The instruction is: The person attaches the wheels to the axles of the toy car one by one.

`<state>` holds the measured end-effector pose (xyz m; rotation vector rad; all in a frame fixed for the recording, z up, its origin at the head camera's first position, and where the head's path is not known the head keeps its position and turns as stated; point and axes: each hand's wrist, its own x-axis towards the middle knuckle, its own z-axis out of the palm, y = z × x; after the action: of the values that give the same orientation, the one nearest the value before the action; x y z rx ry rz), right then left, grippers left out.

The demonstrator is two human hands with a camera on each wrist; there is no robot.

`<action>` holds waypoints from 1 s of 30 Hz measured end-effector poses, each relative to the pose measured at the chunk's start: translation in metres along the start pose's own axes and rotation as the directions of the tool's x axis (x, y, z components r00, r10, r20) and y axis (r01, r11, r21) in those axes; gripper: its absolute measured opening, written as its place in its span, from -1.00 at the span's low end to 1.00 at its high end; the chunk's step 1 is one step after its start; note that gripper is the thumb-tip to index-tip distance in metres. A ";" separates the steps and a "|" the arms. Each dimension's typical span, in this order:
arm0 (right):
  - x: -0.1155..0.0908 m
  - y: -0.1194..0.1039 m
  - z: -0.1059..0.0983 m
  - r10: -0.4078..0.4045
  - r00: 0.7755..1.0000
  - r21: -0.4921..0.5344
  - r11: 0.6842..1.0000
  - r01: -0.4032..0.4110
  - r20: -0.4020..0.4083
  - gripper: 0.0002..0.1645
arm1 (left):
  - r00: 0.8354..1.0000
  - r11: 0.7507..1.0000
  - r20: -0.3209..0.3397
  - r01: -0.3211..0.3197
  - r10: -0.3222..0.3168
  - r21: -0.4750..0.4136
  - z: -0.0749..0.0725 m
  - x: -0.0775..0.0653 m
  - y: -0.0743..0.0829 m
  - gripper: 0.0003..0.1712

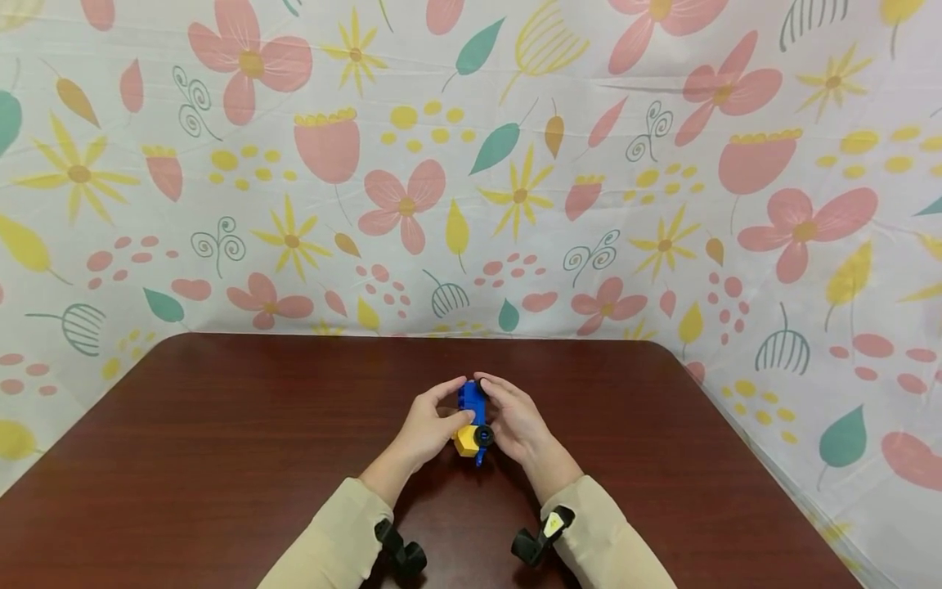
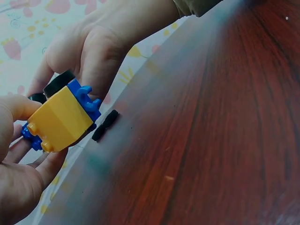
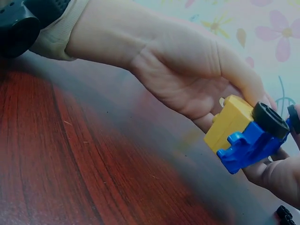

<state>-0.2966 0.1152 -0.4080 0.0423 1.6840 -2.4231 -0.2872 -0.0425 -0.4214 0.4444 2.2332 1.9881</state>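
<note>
Grip of left hand [image 1: 427,427] and right hand [image 1: 519,421] around blue-and-yellow wheeled toy [image 1: 477,407], over dark table [image 1: 250,458].

The head view's bottom edge cuts off both sleeves [image 1: 331,532] and the table [image 1: 221,425], whose near edge and near corners are unseen. The left hand [image 1: 427,427] and right hand [image 1: 520,421] each cover part of the toy [image 1: 472,402], and each runs past the side of its own wrist view. A small black piece [image 2: 106,124] near the table's edge is too blurred to name.
</note>
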 end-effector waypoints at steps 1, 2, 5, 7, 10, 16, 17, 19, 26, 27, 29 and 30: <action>0.000 0.000 0.001 -0.004 1.000 -0.003 1.000 0.004 -0.005 -0.55 | 1.000 1.000 0.000 -0.004 0.004 0.003 0.000 0.000 0.000 -0.33; -0.001 0.001 0.001 -0.005 1.000 0.000 1.000 0.005 -0.012 -0.54 | 1.000 1.000 0.000 -0.006 0.006 0.007 0.000 -0.001 0.000 -0.33; -0.002 0.000 0.003 -0.016 0.999 -0.013 1.000 0.016 -0.032 -0.52 | 1.000 1.000 0.001 -0.003 0.003 0.014 0.001 -0.002 0.002 -0.33; -0.003 0.000 0.005 -0.021 0.999 -0.019 1.000 0.020 -0.048 -0.51 | 1.000 1.000 0.002 -0.003 0.003 0.021 0.001 -0.002 0.003 -0.33; -0.004 -0.001 0.007 -0.018 0.998 -0.057 0.998 0.014 -0.068 -0.51 | 1.000 0.999 0.004 -0.001 0.001 0.035 0.002 -0.002 0.004 -0.34; -0.005 -0.001 0.007 -0.018 0.995 -0.110 0.994 0.007 -0.098 -0.48 | 1.000 0.999 0.008 0.010 -0.010 0.040 0.004 -0.002 0.005 -0.35; -0.005 -0.001 0.007 -0.017 0.995 -0.108 0.994 0.006 -0.097 -0.47 | 1.000 0.999 0.006 0.014 -0.014 0.038 0.004 -0.003 0.006 -0.35; -0.006 -0.002 0.007 -0.006 0.996 -0.101 0.995 -0.002 -0.089 -0.43 | 1.000 0.999 0.000 0.026 -0.026 0.033 0.004 -0.003 0.006 -0.35; -0.005 -0.007 0.003 0.051 0.998 -0.076 0.996 -0.053 -0.021 -0.44 | 0.999 0.997 0.022 0.042 -0.041 -0.067 0.001 -0.002 0.004 -0.34; -0.005 -0.009 0.002 0.061 0.998 -0.077 0.995 -0.061 0.000 -0.44 | 0.999 0.995 0.034 0.043 -0.040 -0.088 0.000 -0.002 0.004 -0.34; -0.004 -0.012 0.000 0.083 0.996 -0.076 0.994 -0.080 0.038 -0.43 | 0.998 0.994 0.046 0.042 -0.037 -0.106 -0.001 -0.001 0.005 -0.35; -0.004 -0.013 -0.001 0.088 0.995 -0.076 0.994 -0.084 0.050 -0.43 | 0.998 0.993 0.050 0.041 -0.036 -0.111 -0.002 -0.001 0.005 -0.35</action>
<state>-0.2951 0.1211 -0.3958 0.0384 1.7104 -2.2778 -0.2863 -0.0436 -0.4161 0.4280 2.0734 2.0475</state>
